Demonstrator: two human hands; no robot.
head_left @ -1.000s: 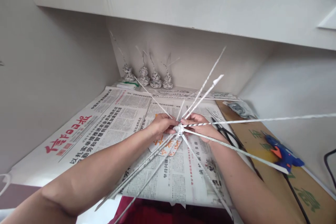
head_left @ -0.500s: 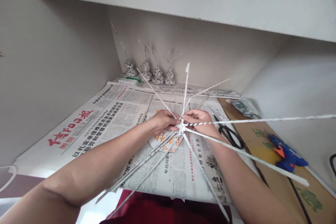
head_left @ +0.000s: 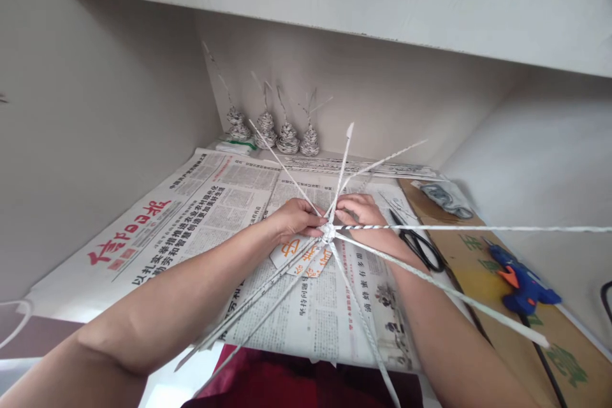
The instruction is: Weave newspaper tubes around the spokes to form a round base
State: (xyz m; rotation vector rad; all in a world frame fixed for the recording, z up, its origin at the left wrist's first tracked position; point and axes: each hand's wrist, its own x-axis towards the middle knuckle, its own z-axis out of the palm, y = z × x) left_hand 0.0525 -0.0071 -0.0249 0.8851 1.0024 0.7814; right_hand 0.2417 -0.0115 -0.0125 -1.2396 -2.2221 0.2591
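Note:
A small woven knot of white paper strips sits in the middle, with several long rolled paper strips fanning out from it on all sides. My left hand pinches the knot's left edge and the base of a strip that points up and left. At the upper right of the knot, my right hand has its fingers closed around the base of the upper strips. One dark-striped strip runs straight out to the right across my forearm. Under the knot lies a white card with orange characters.
Newspaper sheets cover the work surface. Several woven paper gourds stand at the back, with a bundle of paper rolls beside them. To the right are black scissors, a blue glue gun and a plastic bag on cardboard.
My right hand has shifted slightly right, and the upper strips lean further right. The right-hand strip now lies lower at its far end. My left hand stays in place.

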